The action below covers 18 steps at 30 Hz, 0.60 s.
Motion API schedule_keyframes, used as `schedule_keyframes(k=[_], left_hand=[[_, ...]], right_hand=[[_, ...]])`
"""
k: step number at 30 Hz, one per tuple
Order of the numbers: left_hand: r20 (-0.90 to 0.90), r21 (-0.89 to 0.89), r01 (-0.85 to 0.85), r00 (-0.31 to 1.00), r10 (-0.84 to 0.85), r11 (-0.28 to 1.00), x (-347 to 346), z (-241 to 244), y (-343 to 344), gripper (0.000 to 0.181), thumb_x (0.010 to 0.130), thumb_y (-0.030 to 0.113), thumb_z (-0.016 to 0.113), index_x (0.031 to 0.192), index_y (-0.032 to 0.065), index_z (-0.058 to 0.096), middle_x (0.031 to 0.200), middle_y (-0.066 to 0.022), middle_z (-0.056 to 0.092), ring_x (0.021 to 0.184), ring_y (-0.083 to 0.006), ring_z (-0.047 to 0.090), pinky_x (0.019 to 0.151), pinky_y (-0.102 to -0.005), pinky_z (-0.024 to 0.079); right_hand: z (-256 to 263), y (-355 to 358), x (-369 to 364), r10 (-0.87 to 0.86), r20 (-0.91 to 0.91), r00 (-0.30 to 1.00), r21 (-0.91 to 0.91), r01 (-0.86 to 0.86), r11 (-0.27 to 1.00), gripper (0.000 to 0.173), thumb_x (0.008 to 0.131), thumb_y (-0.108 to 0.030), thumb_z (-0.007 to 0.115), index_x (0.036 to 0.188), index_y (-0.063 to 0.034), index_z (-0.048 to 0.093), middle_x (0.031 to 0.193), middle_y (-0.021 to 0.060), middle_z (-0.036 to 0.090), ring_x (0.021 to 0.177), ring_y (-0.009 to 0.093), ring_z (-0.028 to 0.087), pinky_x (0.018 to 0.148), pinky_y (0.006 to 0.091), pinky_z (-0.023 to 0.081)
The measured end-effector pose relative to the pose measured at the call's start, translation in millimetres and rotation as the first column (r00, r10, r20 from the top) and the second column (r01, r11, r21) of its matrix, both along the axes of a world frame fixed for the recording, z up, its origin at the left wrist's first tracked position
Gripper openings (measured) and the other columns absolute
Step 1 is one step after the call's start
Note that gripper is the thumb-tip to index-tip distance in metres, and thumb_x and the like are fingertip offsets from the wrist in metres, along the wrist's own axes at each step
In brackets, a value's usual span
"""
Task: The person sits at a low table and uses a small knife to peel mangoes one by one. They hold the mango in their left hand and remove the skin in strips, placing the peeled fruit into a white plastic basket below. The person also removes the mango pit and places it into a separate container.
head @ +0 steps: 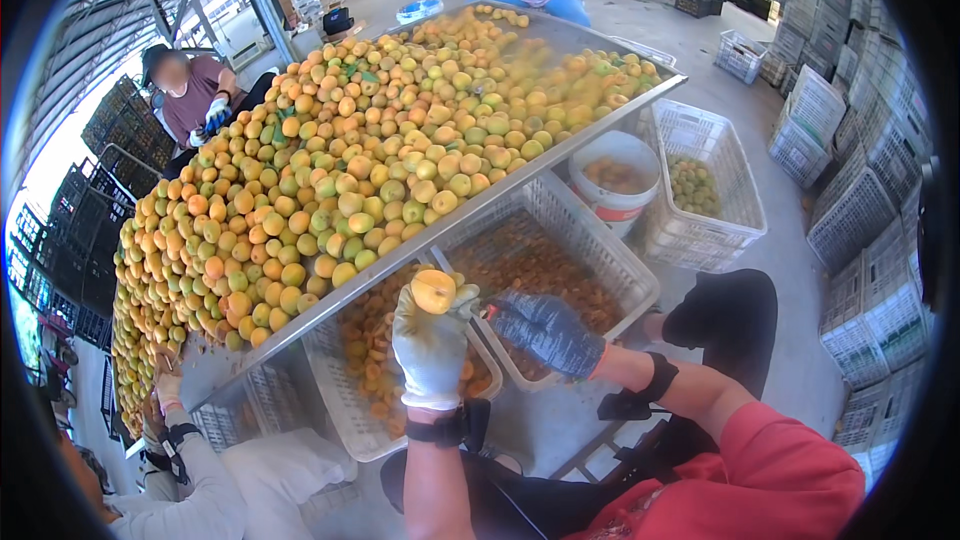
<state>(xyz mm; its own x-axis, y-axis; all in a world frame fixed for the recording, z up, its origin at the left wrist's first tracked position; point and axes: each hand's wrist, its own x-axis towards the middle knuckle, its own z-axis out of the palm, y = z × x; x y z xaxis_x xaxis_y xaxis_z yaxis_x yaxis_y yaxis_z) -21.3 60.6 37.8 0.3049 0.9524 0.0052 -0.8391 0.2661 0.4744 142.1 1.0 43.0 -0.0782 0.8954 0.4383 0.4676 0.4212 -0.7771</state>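
My left hand [431, 349], in a white knit glove stained yellow, holds up a yellow-orange apricot [433, 291]. Close to its right side is my right hand [547, 334], in a dark grey-blue glove, with its fingers closed on a small tool with a red part [491, 310]; the rest of the tool is hidden. Beneath my left hand stands a plastic crate [335, 390] of split apricots. A second crate [637, 279], below my right hand, contains brown pieces that look like apricot pits. Beyond both hands, whole apricots [360, 165] are heaped on a metal-edged table [480, 211].
A white bucket [616, 211] and a crate [739, 202] with greenish fruit stand right of the table. Stacked crates [862, 240] line the right side. A co-worker's hand [169, 379] reaches the table at left; two other people sit around its far sides.
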Motion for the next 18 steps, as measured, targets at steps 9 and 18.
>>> schedule_keyframes(k=[9,18], left_hand=[[0.062,-0.036,0.032,0.998,-0.03,0.999,7.5,-0.5,0.1,0.044,0.099,0.037,0.038,0.116,-0.0024,0.049,0.108,-0.0213,0.059,0.097,-0.0356,0.061,0.083,-0.0438,0.048],[-0.232,0.108,-0.041,0.971,0.065,0.993,6.9,9.1,-1.1,0.039,0.1,0.034,0.038,0.109,-0.0004,0.054,0.11,-0.0137,0.057,0.103,-0.0275,0.057,0.088,-0.0413,0.046]], right_hand=[[0.7,-6.7,-8.9,-0.07,-0.11,0.991,-0.161,0.052,0.986,0.032,0.093,-0.031,0.055,0.102,-0.0017,0.064,0.087,0.0213,0.064,0.082,0.037,0.062,0.069,0.0405,0.049],[-1.6,5.6,-16.0,-0.147,-0.663,0.735,-0.51,-0.299,0.807,0.026,0.092,-0.026,0.061,0.103,-0.0036,0.067,0.071,-0.0014,0.061,0.062,0.006,0.049,0.054,0.023,0.04]])
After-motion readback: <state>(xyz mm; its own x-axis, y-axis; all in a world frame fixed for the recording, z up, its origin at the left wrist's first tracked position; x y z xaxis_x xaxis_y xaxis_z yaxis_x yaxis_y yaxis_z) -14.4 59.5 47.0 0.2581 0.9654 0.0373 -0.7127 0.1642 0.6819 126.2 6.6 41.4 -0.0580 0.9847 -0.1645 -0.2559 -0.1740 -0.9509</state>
